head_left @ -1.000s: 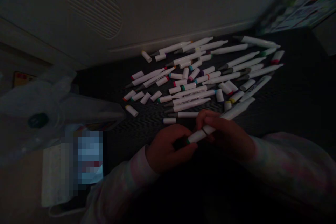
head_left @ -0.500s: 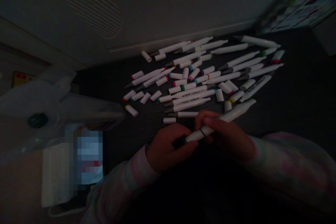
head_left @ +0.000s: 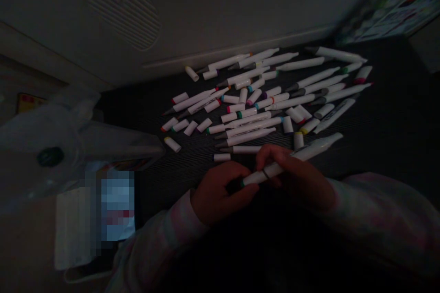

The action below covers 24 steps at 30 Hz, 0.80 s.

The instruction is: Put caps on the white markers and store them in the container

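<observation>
Both hands are on one white marker (head_left: 318, 146), tilted with its tapered end up to the right. At its lower left end is a white cap (head_left: 256, 177) with a green tip, bounded by a dark ring. My left hand (head_left: 223, 194) closes its thumb and fingers around the green-tipped end. Wrapped around the middle of the barrel, my right hand (head_left: 299, 174) hides part of it. Just beyond the hands, another white marker (head_left: 245, 149) lies on the dark tabletop, partly covered by the right fingers. A loose blue-ended cap (head_left: 222, 157) rests beside it.
Several uncapped markers (head_left: 252, 137) and loose caps (head_left: 172, 144) spread over the dark table (head_left: 192, 165). A pale panel (head_left: 213, 18) rises behind them. Clear plastic packaging (head_left: 82, 142) and a pixelated bright area (head_left: 117, 206) are at left; a colourful printed package (head_left: 395, 13) stands back right.
The marker's tapered end has shifted slightly to the right, and the right fingers have moved a little along with it. My left hand stays almost still at the green-tipped end.
</observation>
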Available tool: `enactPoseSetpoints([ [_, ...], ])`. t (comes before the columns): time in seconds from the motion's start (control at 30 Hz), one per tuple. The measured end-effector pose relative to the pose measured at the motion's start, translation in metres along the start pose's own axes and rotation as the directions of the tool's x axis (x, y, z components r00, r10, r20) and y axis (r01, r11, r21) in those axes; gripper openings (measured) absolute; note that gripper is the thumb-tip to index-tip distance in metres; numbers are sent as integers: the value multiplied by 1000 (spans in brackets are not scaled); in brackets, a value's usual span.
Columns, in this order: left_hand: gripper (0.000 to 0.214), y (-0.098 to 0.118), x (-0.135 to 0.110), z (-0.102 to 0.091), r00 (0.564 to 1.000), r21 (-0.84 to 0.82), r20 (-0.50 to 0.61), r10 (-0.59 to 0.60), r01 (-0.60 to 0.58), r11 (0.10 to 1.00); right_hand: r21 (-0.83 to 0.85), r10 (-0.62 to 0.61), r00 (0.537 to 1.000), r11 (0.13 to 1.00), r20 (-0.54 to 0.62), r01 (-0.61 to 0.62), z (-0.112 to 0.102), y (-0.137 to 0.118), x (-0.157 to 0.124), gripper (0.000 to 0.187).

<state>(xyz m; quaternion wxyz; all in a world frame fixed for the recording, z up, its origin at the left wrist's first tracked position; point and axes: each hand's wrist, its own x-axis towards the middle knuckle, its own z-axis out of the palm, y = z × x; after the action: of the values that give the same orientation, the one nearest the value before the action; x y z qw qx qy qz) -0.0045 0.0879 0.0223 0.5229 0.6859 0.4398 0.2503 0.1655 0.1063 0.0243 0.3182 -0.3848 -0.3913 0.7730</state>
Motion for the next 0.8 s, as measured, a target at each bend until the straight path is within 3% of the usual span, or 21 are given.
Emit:
enactPoseSetpoints([
  [0.8,18,1,0,-1,1000,-11,0,-14,14,1000,2,21,1000,1000,-13,-20,2,-5,-2,32],
])
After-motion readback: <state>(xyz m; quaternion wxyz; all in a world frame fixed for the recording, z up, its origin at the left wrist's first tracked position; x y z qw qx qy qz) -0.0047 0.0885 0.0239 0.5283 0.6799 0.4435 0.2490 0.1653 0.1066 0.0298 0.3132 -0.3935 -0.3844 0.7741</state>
